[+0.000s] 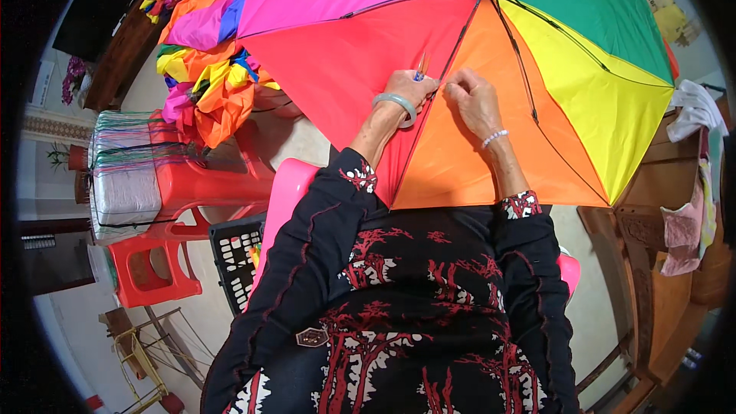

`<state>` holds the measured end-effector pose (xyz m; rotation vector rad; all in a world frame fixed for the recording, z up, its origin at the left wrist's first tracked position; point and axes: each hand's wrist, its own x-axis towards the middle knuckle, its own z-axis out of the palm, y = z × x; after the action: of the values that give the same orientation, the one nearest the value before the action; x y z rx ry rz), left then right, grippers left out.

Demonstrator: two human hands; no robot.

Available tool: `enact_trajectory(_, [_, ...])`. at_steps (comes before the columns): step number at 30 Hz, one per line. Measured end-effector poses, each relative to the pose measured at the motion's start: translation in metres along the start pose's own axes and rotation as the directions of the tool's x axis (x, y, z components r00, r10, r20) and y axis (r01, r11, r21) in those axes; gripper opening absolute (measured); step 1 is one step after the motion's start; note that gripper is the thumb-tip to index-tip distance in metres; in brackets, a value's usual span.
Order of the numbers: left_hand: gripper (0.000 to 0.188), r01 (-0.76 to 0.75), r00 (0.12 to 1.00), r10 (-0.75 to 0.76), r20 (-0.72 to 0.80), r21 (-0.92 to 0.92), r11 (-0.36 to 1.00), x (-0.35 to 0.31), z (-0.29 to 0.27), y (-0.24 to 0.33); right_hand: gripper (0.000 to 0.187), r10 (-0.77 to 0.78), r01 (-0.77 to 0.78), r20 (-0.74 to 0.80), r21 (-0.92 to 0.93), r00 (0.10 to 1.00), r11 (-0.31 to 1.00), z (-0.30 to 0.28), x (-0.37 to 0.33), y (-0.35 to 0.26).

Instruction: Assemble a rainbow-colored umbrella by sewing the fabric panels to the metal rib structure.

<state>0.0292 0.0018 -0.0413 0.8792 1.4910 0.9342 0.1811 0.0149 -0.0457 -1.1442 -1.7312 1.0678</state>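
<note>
An opened rainbow umbrella point(529, 46) lies spread across my lap, its ribs and underside facing me. My left hand point(410, 92), wearing a pale bangle, is closed around a small pointed tool point(422, 69) with a blue part, its tips sticking up past the fingers. The thumb side of that hand meets a dark rib point(458, 42) at the seam between the red and orange panels. Just right of the same rib, my right hand point(477, 106) has thumb and forefinger pinched together over the orange panel. Whatever lies in that pinch is too small to make out.
Several crumpled rainbow cloths point(211, 54) are heaped at the left. Below them, red stools point(203, 184) bear a wrapped white bundle draped with threads point(126, 184). A black plastic basket point(236, 257) stands beside my pink seat point(287, 184). Wooden furniture point(652, 291) with cloths stands at the right.
</note>
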Motion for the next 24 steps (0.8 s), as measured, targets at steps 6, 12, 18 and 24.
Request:
enact_trajectory(6, [0.021,-0.209,0.966,0.249,-0.067,0.364,0.908,-0.003,-0.006,0.003,0.007,0.201,-0.12,-0.066,0.612,0.977,0.782,-0.009,0.005,-0.013])
enact_trajectory(12, [0.022,-0.247,0.958,0.268,0.099,0.761,0.6,-0.02,-0.018,0.025,0.006,0.222,-0.087,-0.106,0.696,0.969,0.713,-0.02,0.005,-0.02])
enact_trajectory(18, [0.018,-0.293,0.917,0.375,0.137,0.869,0.398,-0.029,-0.014,0.015,0.007,0.212,-0.087,-0.113,0.655,0.971,0.751,-0.023,0.004,-0.021])
enact_trajectory(24, [0.014,-0.142,0.928,0.371,0.033,0.952,0.271,-0.033,0.001,0.017,0.006,0.207,-0.105,-0.085,0.643,0.975,0.759,-0.022,-0.001,-0.028])
